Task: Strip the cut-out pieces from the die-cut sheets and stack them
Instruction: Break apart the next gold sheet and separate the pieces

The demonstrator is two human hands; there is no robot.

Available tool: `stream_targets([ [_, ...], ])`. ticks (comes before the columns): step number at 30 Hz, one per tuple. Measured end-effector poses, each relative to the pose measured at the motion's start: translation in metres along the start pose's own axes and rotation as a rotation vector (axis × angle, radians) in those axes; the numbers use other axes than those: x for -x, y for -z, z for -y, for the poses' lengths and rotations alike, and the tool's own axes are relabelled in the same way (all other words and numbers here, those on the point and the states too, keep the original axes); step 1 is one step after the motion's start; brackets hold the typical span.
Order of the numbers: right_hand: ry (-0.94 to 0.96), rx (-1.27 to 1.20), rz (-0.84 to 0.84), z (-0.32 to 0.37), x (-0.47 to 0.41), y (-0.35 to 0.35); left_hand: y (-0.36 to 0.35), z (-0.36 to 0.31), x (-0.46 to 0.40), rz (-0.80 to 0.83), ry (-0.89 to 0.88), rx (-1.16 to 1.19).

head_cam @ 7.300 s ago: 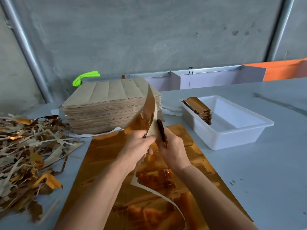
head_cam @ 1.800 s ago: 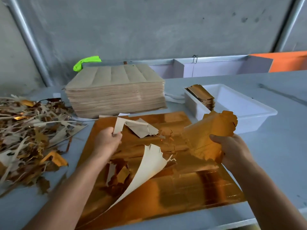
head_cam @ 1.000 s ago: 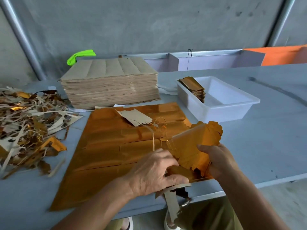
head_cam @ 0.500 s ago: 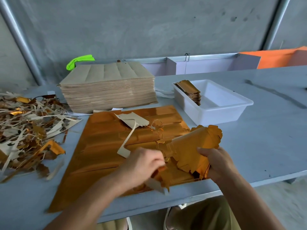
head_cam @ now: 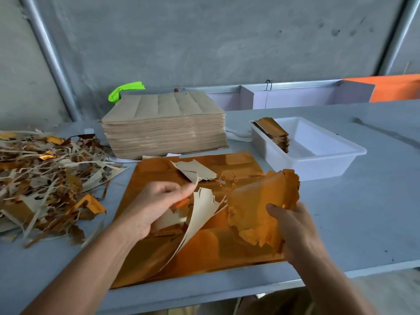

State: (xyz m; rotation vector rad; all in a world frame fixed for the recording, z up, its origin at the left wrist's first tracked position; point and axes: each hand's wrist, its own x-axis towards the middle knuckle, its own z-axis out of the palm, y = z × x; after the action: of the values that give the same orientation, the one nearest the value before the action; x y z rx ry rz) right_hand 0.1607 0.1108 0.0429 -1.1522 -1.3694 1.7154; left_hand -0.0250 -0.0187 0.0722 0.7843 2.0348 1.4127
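Gold cut-out bundle (head_cam: 261, 208) gripped by right hand (head_cam: 293, 233), 1 scrap strip (head_cam: 200, 214) pinched by left hand (head_cam: 154, 205).

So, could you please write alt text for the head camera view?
Two hands strip a gold sheet on a grey table: the left hand pulls scrap, the right hand holds gold pieces. Behind are a paper stack, a white tray and a scrap pile.

— What's behind the worktop (head_cam: 363, 223)?
— A bare grey concrete wall (head_cam: 216, 42), two slanting metal pipes (head_cam: 52, 60) against it.
— Anything else?
— A low pale partition (head_cam: 295, 94), an orange panel (head_cam: 395, 87), soft even daylight.
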Motion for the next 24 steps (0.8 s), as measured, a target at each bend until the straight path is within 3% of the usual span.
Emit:
stream_targets([
  [2, 0.062, 0.080, -0.003, 0.005, 0.003, 0.001, 0.002, 0.001, -0.001, 0.045, 0.028, -0.061],
  [5, 0.091, 0.168, -0.033, 0.014, 0.004, 0.008, 0.003, 0.000, -0.006, 0.058, 0.085, 0.104],
  [7, 0.115, 0.225, -0.055, 0.018, 0.003, 0.015, -0.003, -0.004, -0.010, -0.029, 0.061, 0.237],
  [10, 0.122, 0.315, 0.034, 0.020, 0.004, 0.017, -0.020, -0.008, -0.010, -0.157, -0.120, 0.243],
  [14, 0.014, 0.369, 0.224, 0.010, 0.007, 0.004, -0.050, 0.003, 0.007, -0.112, -0.502, -0.004],
  [19, -0.125, 0.124, 0.344, 0.002, 0.012, -0.011, -0.071, 0.022, 0.013, -0.004, -0.591, 0.035],
  [24, -0.073, -0.059, 0.318, -0.010, 0.012, -0.025, -0.071, 0.032, 0.017, 0.097, -0.549, 0.100],
])
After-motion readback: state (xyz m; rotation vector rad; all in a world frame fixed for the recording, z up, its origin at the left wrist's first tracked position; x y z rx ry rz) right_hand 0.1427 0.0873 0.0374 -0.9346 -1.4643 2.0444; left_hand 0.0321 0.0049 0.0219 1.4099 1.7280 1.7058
